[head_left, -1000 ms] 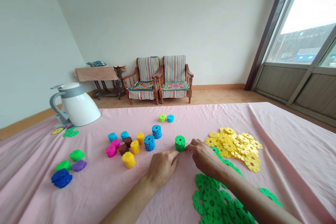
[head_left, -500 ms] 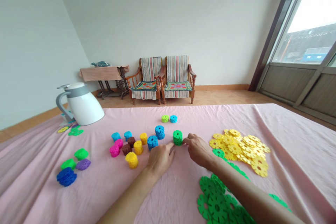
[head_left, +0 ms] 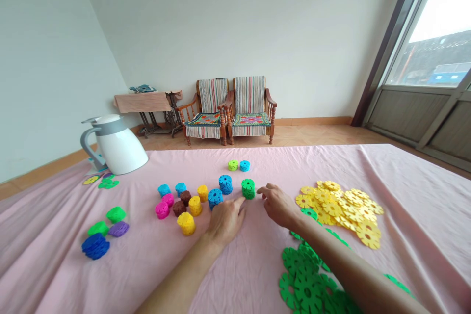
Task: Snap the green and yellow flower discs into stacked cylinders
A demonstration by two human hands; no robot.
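Note:
A short stack of green snowflake discs (head_left: 248,188) stands upright on the pink cloth in front of me. My left hand (head_left: 227,217) lies low at its left, index finger stretched toward the base; whether the tip touches I cannot tell. To the right, my right hand (head_left: 276,204) is slightly apart from the stack, fingers loosely bent and nothing seen in them. Two blue disc stacks, a nearer one (head_left: 215,199) and a farther one (head_left: 225,184), are beside my left hand. Under my right forearm spread loose green discs (head_left: 308,288), partly hidden by it.
Loose yellow discs (head_left: 342,206) are heaped at the right. Several small yellow, brown, pink and blue stacks stand left of centre, including a yellow stack (head_left: 186,223). Dark blue discs (head_left: 95,246) sit farther left. A white jug (head_left: 119,149) stands at the back left.
My right hand has drawn back a little from the green stack, leaving a small gap. My left hand has hardly moved. The view has shifted slightly.

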